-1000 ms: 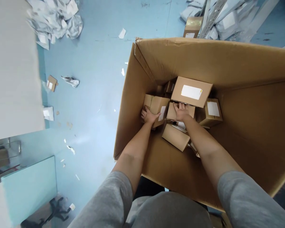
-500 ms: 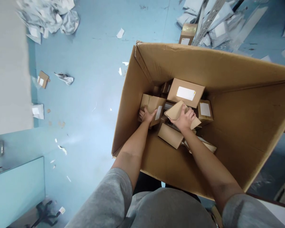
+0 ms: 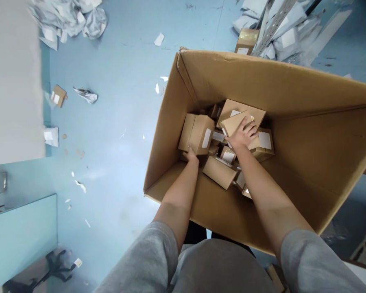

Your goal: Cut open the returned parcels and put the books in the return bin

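Both my hands reach down into a large open cardboard carton (image 3: 311,158) with several small cardboard boxes at its bottom. At the carton's left side my left hand (image 3: 191,155) grips the near lower edge of a taped box (image 3: 198,132) with a white label; some of its fingers are hidden beneath. My right hand (image 3: 243,134) is spread across a smaller brown box (image 3: 232,123), thumb at its near side and fingers over its top. This box overlaps a labelled flat box (image 3: 247,108) behind it. A plain brown box (image 3: 219,171) lies closer to me.
A metal upright (image 3: 274,26) stands behind the carton beside grey mailing bags (image 3: 293,36) and another box (image 3: 246,40). More bags (image 3: 70,18) are heaped at the far left. Paper scraps (image 3: 159,39) litter the blue floor, and a chair base (image 3: 56,266) is at lower left.
My right hand has moved the smaller box away from me, partly over the flat labelled box. My left hand has slid from the taped box's left side to its near lower edge.
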`<state>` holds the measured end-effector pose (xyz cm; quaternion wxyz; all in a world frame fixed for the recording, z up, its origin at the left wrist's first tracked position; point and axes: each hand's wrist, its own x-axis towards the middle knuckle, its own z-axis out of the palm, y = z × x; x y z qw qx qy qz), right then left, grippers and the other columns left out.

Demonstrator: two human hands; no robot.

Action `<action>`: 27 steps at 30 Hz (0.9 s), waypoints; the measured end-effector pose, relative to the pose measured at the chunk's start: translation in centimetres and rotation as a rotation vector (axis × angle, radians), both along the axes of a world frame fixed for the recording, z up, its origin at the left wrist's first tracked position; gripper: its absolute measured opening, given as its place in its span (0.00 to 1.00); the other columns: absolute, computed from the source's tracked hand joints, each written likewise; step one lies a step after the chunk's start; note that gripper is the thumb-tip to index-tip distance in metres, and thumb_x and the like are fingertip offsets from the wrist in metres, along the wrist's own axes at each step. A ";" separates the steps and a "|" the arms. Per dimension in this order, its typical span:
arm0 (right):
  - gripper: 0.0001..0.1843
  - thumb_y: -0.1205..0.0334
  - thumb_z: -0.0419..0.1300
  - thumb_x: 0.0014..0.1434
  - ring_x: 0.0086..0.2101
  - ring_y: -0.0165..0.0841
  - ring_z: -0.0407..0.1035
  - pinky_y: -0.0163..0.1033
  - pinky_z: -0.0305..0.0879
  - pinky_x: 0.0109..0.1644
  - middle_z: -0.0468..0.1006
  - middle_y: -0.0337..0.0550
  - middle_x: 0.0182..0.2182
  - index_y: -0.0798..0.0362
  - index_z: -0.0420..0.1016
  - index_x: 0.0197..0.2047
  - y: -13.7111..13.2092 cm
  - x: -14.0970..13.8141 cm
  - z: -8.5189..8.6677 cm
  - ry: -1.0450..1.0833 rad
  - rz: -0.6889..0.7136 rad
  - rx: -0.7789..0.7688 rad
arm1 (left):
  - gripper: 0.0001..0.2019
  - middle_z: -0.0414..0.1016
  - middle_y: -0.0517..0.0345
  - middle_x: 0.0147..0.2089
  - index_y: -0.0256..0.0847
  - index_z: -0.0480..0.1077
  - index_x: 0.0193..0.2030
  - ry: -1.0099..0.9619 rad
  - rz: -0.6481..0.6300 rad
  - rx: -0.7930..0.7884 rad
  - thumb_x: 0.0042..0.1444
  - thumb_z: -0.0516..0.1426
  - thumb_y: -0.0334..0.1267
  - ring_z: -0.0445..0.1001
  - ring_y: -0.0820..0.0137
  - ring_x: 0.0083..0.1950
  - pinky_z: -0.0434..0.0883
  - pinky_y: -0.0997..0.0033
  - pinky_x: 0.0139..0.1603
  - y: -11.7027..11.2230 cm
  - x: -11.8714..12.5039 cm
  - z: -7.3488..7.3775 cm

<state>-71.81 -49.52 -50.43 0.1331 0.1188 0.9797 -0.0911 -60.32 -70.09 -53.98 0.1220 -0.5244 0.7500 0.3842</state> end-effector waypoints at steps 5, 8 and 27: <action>0.76 0.23 0.65 0.49 0.69 0.69 0.37 0.78 0.38 0.66 0.35 0.76 0.74 0.56 0.26 0.79 0.4 0.4 0.3 -0.051 -0.014 0.055 | 0.43 0.72 0.43 0.67 0.41 0.43 0.81 0.133 0.312 0.172 0.69 0.54 0.59 0.75 0.61 0.65 0.75 0.62 0.62 2.5 -5.4 1.3; 0.77 0.23 0.66 0.48 0.69 0.68 0.37 0.77 0.38 0.67 0.35 0.76 0.74 0.57 0.26 0.80 0.5 0.3 0.6 -0.080 -0.040 0.036 | 0.45 0.62 0.47 0.75 0.50 0.50 0.80 -0.004 0.235 0.089 0.60 0.65 0.49 0.62 0.55 0.76 0.66 0.56 0.71 2.1 -7.8 2.2; 0.82 0.38 0.78 0.42 0.68 0.68 0.41 0.73 0.46 0.65 0.35 0.73 0.75 0.50 0.25 0.81 2.1 0.4 2.1 -0.258 -0.040 -0.008 | 0.70 0.45 0.29 0.79 0.51 0.30 0.81 -0.388 -0.535 -0.309 0.41 0.66 0.72 0.49 0.35 0.78 0.51 0.32 0.71 2.7 -6.8 2.9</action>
